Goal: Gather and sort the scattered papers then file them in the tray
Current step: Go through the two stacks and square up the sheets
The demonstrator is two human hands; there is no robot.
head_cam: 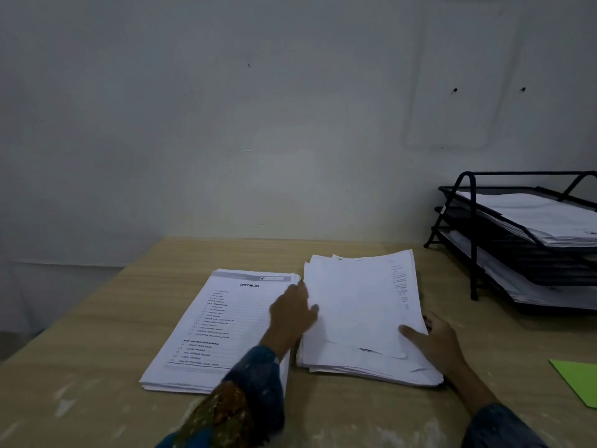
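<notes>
Two piles of white papers lie side by side on the wooden table (pixel 97 334). The left pile (pixel 210 331) shows a printed contents page on top. The right pile (pixel 358 312) is thicker, mostly blank on top, and slightly fanned. My left hand (pixel 292 313) lies between the piles, fingers against the left edge of the right pile. My right hand (pixel 436 344) grips that pile's right edge, thumb on top of the sheets. A black three-tier wire tray (pixel 473 240) stands at the right against the wall, with papers in its top and bottom tiers.
A green sheet (pixel 578 383) lies at the table's right edge. A plain wall rises behind the table. The table's left corner drops off toward the floor at the left.
</notes>
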